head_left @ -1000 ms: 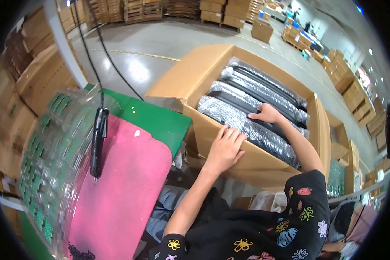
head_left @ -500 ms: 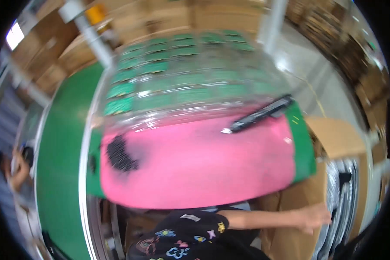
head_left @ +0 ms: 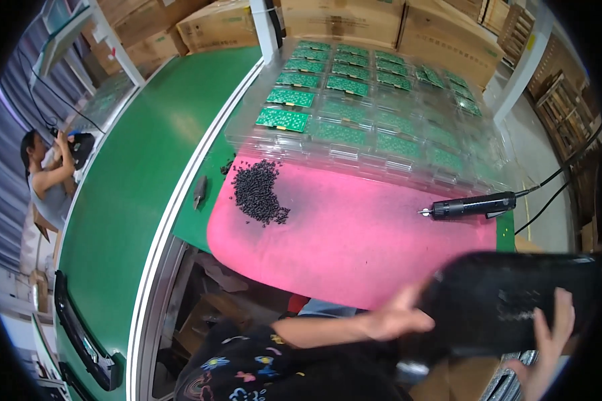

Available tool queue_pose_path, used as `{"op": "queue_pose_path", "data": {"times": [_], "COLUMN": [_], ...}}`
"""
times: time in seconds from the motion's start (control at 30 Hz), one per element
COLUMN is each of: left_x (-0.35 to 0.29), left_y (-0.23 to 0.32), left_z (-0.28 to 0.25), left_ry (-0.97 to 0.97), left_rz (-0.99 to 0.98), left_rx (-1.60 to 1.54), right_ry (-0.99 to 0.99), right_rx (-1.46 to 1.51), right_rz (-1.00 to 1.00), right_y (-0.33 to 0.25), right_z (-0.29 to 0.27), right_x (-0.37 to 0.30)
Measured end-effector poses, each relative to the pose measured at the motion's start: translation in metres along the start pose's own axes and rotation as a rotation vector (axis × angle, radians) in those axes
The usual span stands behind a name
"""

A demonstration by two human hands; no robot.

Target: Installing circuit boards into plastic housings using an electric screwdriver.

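A large black glossy plastic panel (head_left: 475, 301), smeared by motion, is at the lower right, raised above the near edge of the pink mat. My left hand (head_left: 401, 321) grips its left end, the thumb lying along the near side. Spread over the panel's right part are the fingers of my right hand (head_left: 548, 331), which steadies it from the near side. On the pink mat (head_left: 354, 234) lies a black electric screwdriver (head_left: 471, 206), its tip pointing left and its cable running off right. A heap of tiny black screw-like pieces (head_left: 255, 192) is at the mat's left.
Clear plastic trays with green circuit boards (head_left: 282, 120) stand behind the mat. A green conveyor belt (head_left: 140, 147) runs along the left, bearing a long black part (head_left: 83, 334). Another person (head_left: 50, 170) works beyond it. An open carton (head_left: 451, 381) stands at lower right.
The view has swung right. My left hand, earlier over the carton holding silvery-wrapped parts, now grips the black panel, raised beside the mat. My right hand has come into view on it.
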State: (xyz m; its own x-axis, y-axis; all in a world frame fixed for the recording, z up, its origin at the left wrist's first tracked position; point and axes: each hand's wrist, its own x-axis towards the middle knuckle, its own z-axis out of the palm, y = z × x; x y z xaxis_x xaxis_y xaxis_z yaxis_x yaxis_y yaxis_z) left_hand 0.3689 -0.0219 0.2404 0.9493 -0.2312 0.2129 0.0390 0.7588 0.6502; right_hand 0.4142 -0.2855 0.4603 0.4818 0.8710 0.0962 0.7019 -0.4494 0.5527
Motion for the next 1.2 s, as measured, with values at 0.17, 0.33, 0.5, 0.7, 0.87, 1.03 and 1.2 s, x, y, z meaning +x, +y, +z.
{"op": "queue_pose_path", "data": {"times": [0.17,0.33,0.5,0.7,0.87,1.03,1.2], "left_x": [-0.063,-0.046,-0.005,0.041,0.044,0.043,0.036], "left_y": [0.078,0.168,0.176,0.16,0.15,0.153,0.158], "left_z": [-0.055,-0.071,-0.073,-0.123,-0.119,-0.124,-0.127], "left_ry": [0.258,0.327,0.321,-0.165,-0.143,-0.108,0.055], "left_rz": [-0.157,-0.503,-0.07,0.127,0.043,0.068,0.359], "left_rx": [0.096,1.404,2.081,2.085,1.954,1.937,1.743], "right_ry": [0.145,0.056,-0.179,0.306,0.353,0.171,0.142], "right_rx": [0.44,0.62,0.545,0.775,0.682,0.675,0.644], "right_rz": [-0.253,-0.316,-0.246,-0.173,-0.035,0.069,0.011], "right_y": [-0.036,-0.071,-0.078,-0.073,-0.091,-0.12,-0.125], "right_z": [0.095,0.124,0.119,0.106,0.153,0.187,0.193], "right_x": [0.033,0.061,0.109,0.245,0.355,0.435,0.455]}}
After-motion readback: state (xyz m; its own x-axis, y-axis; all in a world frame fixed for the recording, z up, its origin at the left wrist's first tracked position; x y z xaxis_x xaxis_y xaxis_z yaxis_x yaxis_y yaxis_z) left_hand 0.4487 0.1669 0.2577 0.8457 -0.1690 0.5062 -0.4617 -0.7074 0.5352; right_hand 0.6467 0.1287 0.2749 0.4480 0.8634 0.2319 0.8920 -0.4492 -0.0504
